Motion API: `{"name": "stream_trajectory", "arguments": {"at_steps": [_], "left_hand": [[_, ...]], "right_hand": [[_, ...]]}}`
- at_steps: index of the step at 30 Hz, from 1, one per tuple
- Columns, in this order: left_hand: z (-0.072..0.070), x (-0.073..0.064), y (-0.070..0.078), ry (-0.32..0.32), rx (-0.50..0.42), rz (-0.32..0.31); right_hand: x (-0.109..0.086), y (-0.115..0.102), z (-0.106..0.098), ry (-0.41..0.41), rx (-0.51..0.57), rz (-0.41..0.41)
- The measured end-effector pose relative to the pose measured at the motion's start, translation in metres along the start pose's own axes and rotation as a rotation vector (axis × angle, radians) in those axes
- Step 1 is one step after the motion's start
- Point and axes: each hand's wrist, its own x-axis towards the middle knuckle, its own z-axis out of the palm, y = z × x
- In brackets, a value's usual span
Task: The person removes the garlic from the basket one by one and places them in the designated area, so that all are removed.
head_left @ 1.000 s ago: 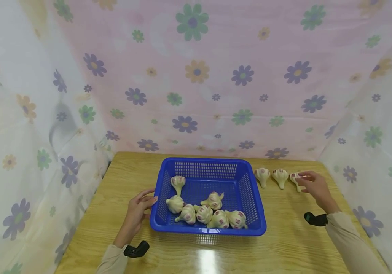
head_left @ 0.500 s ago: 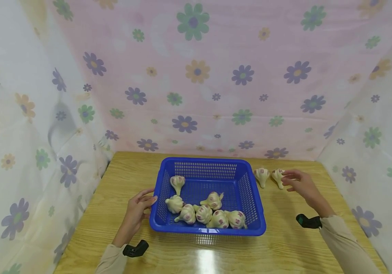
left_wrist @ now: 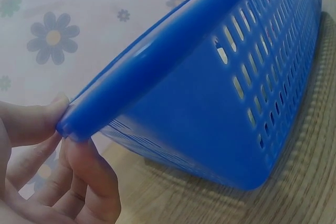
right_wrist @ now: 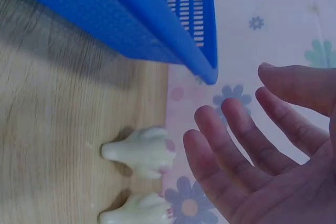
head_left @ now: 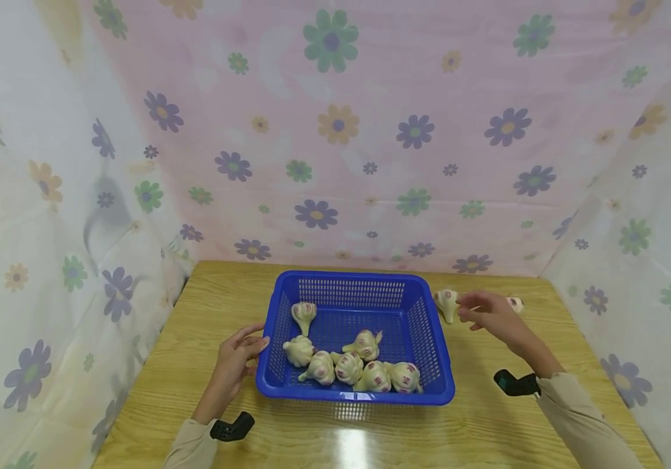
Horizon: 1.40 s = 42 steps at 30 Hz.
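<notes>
My left hand (head_left: pixel 232 365) pinches the left rim of a blue plastic basket (head_left: pixel 353 395). In the left wrist view, thumb and fingers close on a corner of the basket rim (left_wrist: pixel 136 72). To the basket's right, my right hand (head_left: pixel 499 322) hovers by a short row of garlic bulbs on the table. The bulb (head_left: pixel 446 303) nearest the basket lies just left of its fingertips, and another bulb (head_left: pixel 514 304) shows partly behind the hand. In the right wrist view, the palm is bare with relaxed fingers (right_wrist: pixel 236 150) spread, beside a garlic bulb (right_wrist: pixel 142 151).
Several garlic bulbs lie in the basket, among them one garlic bulb (head_left: pixel 304 314) at its left side. Everything stands on a wooden table (head_left: pixel 417 436). Flowered cloth (head_left: pixel 365 156) hangs behind the table and on both sides. Each wrist carries a black camera mount (head_left: pixel 232 428).
My right hand has moved left along the row, from the far-right bulb past the middle one toward the bulb nearest the basket. The left hand and basket stay put.
</notes>
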Motion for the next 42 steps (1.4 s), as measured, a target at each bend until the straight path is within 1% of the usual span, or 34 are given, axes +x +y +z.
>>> {"name": "stream_trajectory", "arguments": {"at_steps": [3,6,10,13,14,17,21,24,29,35,42], "left_hand": [[0.004,-0.006,0.008,0.001,-0.015,0.022],[0.006,-0.01,0.014,0.012,-0.024,0.014],[0.009,-0.01,0.019,0.05,-0.042,-0.051],[0.01,-0.009,0.019,0.077,-0.038,-0.083],[0.01,-0.008,0.019,0.076,-0.028,-0.089],[0.01,-0.007,0.018,0.073,-0.005,-0.086],[0.01,-0.009,0.022,0.079,-0.028,-0.079],[0.008,-0.01,0.025,0.088,-0.034,-0.092],[0.008,-0.011,0.028,0.082,-0.034,-0.101],[0.01,-0.011,0.026,0.069,-0.052,-0.093],[0.012,-0.01,0.023,0.08,-0.061,-0.096]], "right_hand": [[0.001,-0.007,0.004,-0.03,0.008,-0.015],[0.001,-0.013,0.008,-0.059,0.021,-0.029],[0.002,-0.017,0.016,-0.103,0.035,-0.044],[0.003,-0.018,0.021,-0.138,0.035,-0.058],[0.003,-0.019,0.023,-0.15,0.033,-0.061],[0.003,-0.022,0.028,-0.175,0.03,-0.074],[0.006,-0.029,0.035,-0.219,0.04,-0.111],[0.008,-0.037,0.042,-0.248,0.051,-0.131],[0.012,-0.044,0.052,-0.268,0.044,-0.156],[0.02,-0.049,0.064,-0.299,0.032,-0.214],[0.031,-0.06,0.08,-0.317,0.052,-0.197]]}}
